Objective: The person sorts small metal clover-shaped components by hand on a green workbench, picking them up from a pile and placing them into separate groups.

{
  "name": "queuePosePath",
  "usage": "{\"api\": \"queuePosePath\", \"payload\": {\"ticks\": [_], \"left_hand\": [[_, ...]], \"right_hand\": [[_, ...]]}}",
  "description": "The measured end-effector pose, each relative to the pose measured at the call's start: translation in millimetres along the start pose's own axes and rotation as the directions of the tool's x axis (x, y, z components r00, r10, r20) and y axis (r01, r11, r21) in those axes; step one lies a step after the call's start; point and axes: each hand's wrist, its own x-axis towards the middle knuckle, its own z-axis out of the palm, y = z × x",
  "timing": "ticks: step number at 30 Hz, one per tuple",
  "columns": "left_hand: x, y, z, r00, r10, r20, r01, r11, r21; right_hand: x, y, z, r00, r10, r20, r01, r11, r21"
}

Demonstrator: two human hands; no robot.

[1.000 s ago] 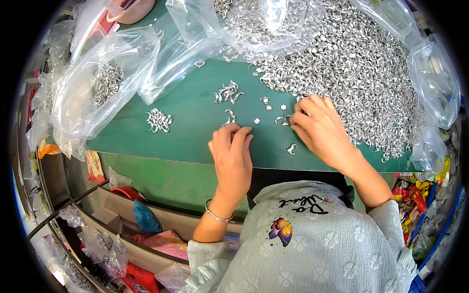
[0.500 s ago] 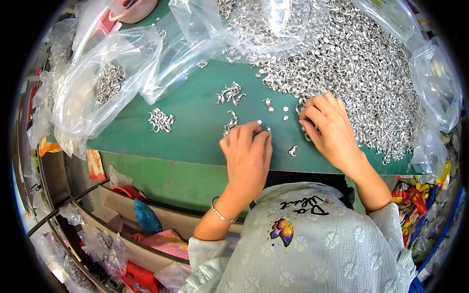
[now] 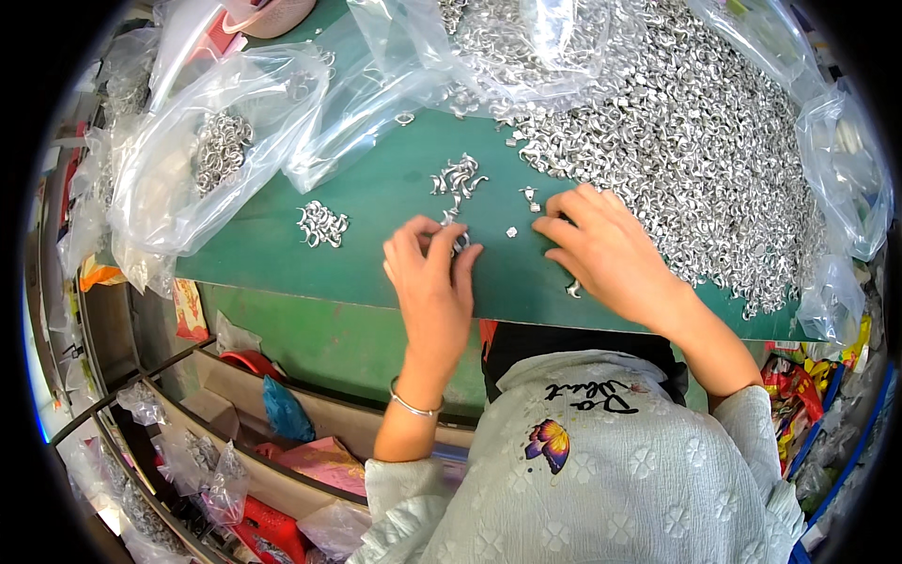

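My left hand [image 3: 430, 273] is over the green tabletop with its fingers bent round a few small silver claw-shaped metal pieces [image 3: 459, 243], one showing between thumb and forefinger. Just beyond it lies a loose cluster of the same pieces [image 3: 458, 176]. My right hand [image 3: 611, 252] hovers low at the near edge of the big heap [image 3: 686, 141], fingers loosely bent and apart, nothing visible in them. Beside its thumb lies a single claw-shaped piece [image 3: 573, 289]. Between the hands sits a tiny square silver piece [image 3: 511, 231]; another small piece [image 3: 529, 194] lies beyond the right fingertips.
A small pile of claw-shaped pieces [image 3: 322, 225] lies at the left. Behind it, a clear plastic bag [image 3: 160, 211] holds more metal parts. A pink basket [image 3: 272, 19] stands at the far left. Below the table's near edge, a shelf holds a blue bag [image 3: 286, 411].
My left hand has shifted left and closed round pieces by the near cluster. The right hand has come left and away from the heap, now covering tiny square pieces. The view has shifted slightly.
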Motion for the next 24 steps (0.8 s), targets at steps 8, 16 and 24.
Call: {"api": "queuePosePath", "payload": {"ticks": [8,16,24], "left_hand": [[20.1,10.4,1.5,0.997,0.050,-0.053,-0.052,0.998,-0.041],[-10.5,27.6,6.3,0.991,0.078,0.109,-0.069,0.994,-0.084],[-16.6,26.6,3.8,0.997,0.027,0.077,-0.021,0.997,-0.077]], "right_hand": [[33.3,34.9,-7.5,0.970,0.026,-0.242,-0.050,0.994,-0.096],[7.1,8.8,11.5,0.998,-0.042,0.040,0.048,0.984,-0.173],[-18.9,8.7,-10.7,0.998,0.044,-0.042,-0.042,0.998,0.043]]}}
